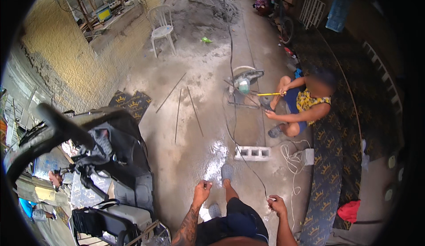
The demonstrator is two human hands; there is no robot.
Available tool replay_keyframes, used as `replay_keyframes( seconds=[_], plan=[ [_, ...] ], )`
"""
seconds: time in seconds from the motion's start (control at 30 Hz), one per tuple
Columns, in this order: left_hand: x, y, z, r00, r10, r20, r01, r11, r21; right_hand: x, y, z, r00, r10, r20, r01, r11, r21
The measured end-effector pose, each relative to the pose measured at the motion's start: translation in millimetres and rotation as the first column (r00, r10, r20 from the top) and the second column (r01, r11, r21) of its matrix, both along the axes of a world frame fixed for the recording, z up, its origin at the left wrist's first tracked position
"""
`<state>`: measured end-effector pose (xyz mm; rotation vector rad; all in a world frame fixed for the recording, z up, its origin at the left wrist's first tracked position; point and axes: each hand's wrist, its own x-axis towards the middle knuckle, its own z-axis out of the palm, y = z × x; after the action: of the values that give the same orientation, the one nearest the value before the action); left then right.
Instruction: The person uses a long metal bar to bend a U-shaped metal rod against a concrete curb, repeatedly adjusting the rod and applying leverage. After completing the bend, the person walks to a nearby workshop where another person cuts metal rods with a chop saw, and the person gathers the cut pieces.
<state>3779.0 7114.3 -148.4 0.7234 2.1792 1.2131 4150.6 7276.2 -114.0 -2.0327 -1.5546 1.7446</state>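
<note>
My right hand [277, 205] is closed at the lower right, its fingertips pinching the lower end of a thin black cable [250, 168]. From there the cable runs up past a grey hollow concrete block [253, 153] and on across the yard. My left hand [202, 193] is curled closed in front of my left thigh; anything within its fingers is too small to make out. Ahead on the right, a seated person [307, 102] holds a yellow strip [268, 94] and a thin rod beside a cut-off saw [244, 85].
Several thin metal rods [178, 115] lie on the concrete floor. A motorcycle [110, 157] stands close on my left. Farther off are a white plastic chair [162, 31] and a sand heap [195, 11]. A white cord [290, 159] coils near dark patterned boards [322, 175] on the right.
</note>
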Motion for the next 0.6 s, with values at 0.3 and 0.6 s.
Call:
replay_keyframes(
  seconds=[0.3,0.6],
  plan=[
    [-177,135,10,0.985,0.068,-0.158,-0.081,0.994,-0.075,-336,192,10,0.741,0.559,-0.373,-0.407,0.815,0.412],
    [-354,203,44,0.882,0.4,-0.248,-0.446,0.879,-0.169,-598,295,113,0.547,0.73,-0.409,-0.605,0.683,0.41]
  ],
)
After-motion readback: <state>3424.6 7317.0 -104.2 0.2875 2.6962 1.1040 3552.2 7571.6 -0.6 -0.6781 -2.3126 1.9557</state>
